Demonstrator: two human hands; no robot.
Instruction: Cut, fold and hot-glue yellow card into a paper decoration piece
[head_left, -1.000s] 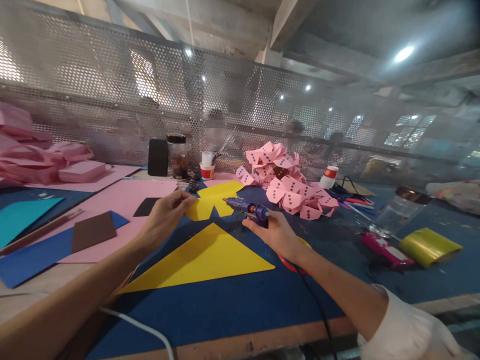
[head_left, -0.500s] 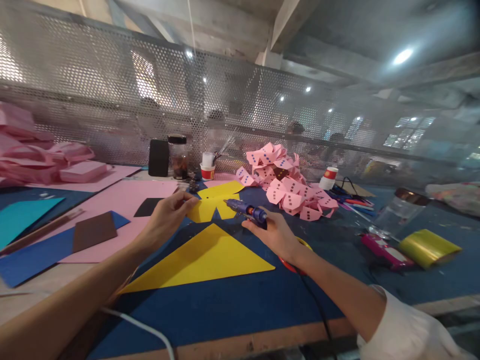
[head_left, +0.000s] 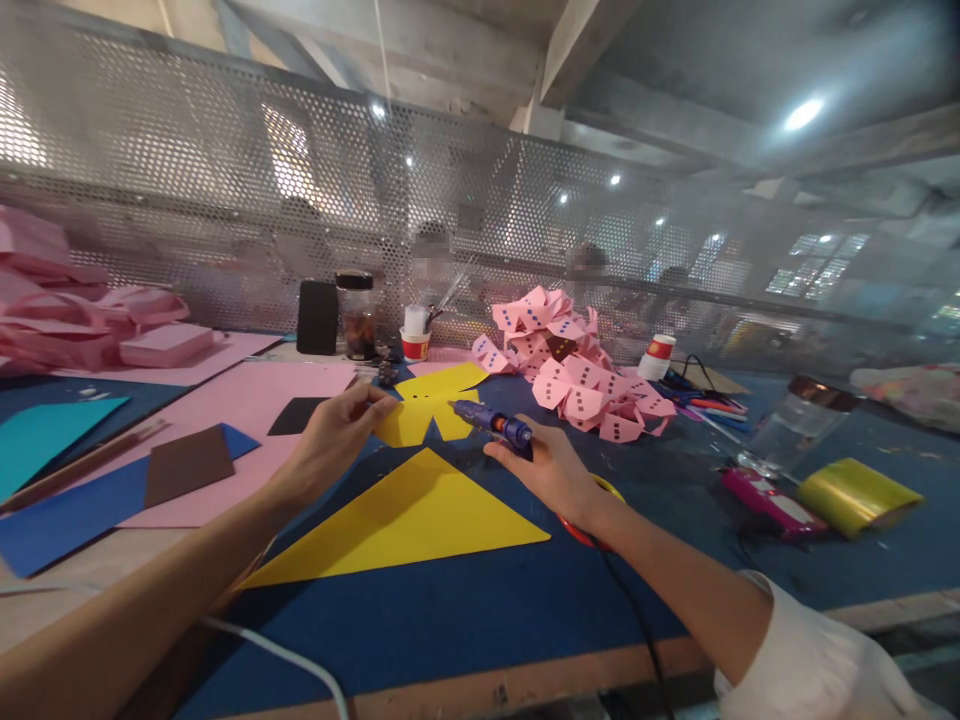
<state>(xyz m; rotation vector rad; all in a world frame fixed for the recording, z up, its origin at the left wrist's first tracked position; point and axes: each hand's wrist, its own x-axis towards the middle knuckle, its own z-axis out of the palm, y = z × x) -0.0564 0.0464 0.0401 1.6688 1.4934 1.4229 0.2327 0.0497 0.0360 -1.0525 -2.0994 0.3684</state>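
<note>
Yellow notched piece of thin, card-like sheet (head_left: 405, 425) is sitting near the middle of the head view, over a dark blue work surface (head_left: 420, 650); whether it is lying quite flat is hard to tell. A row of small dark dots is showing along its far edge, and a V-shaped notch is opening toward the wearer. Just behind it, a yellow strip (head_left: 442, 378) is lying; whether the two are joined is unclear.

The bare left hand (head_left: 337, 430) is pinching the left end of the notched piece between thumb and fingers. The bare right hand (head_left: 555, 465) is closing around the rear of a dark blue glue gun (head_left: 491, 418), whose nozzle is pointing left at the dotted edge; contact is too small to make out. A black cord (head_left: 637, 610) is running below the right wrist.

Nearer the wearer, a large yellow triangular sheet (head_left: 412, 520) is lying flat. To the right and behind, pink folded paper shapes with dark dots (head_left: 581, 400) are forming a heap.

The notched piece is probably light, bendable and easily creased, so its outer ends, away from the nozzle, are offering the best hold. The gun is likely rigid and heavier, best gripped at its rear.
</note>
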